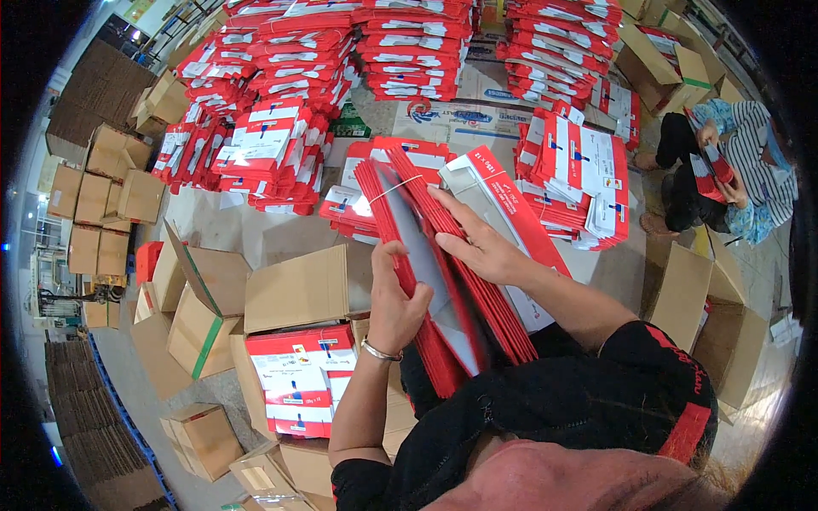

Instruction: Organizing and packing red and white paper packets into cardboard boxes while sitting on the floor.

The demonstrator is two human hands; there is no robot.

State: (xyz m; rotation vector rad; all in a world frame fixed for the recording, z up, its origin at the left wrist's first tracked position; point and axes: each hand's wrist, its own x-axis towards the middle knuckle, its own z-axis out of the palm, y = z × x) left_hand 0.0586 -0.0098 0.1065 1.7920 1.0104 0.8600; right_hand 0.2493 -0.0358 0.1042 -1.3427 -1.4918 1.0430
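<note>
Both hands are on a bundle of flat folded red-and-white cartons [494,311], which is parted down the middle into two stacks. A thin band [394,189] crosses its far end. My left hand [397,298] is closed round the left stack, thumb over its inner side. On the right stack, my right hand [477,241] grips the edges, with fingers on the far side and thumb on top. Beneath my right wrist lies a larger flat red-and-white carton [532,241]. The bundle's lower end reaches my lap and is partly blurred.
Tall piles of red-and-white flat cartons [409,51] stand ahead, with a lower pile [584,162] to the right. An open brown box [294,294] by my left arm holds similar cartons. Another person [724,166] sits at right, holding cartons; an open box [711,319] stands nearer.
</note>
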